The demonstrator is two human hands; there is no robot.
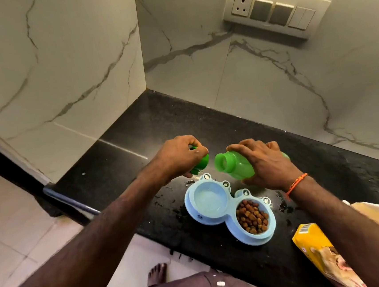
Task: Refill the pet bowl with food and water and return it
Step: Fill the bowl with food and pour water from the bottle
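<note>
A light blue double pet bowl sits on the black counter. Its left cup holds water, its right cup holds brown kibble. My right hand grips a green bottle lying tilted on its side just behind the bowl, its uncapped mouth pointing left. My left hand holds the green cap a little left of the bottle's mouth, above the bowl's back left rim.
A yellow pet food bag lies at the counter's front right. Water droplets and crumbs dot the counter around the bowl. Marble walls close in the left and back; a switch panel is on the back wall. My bare foot stands on the tiled floor.
</note>
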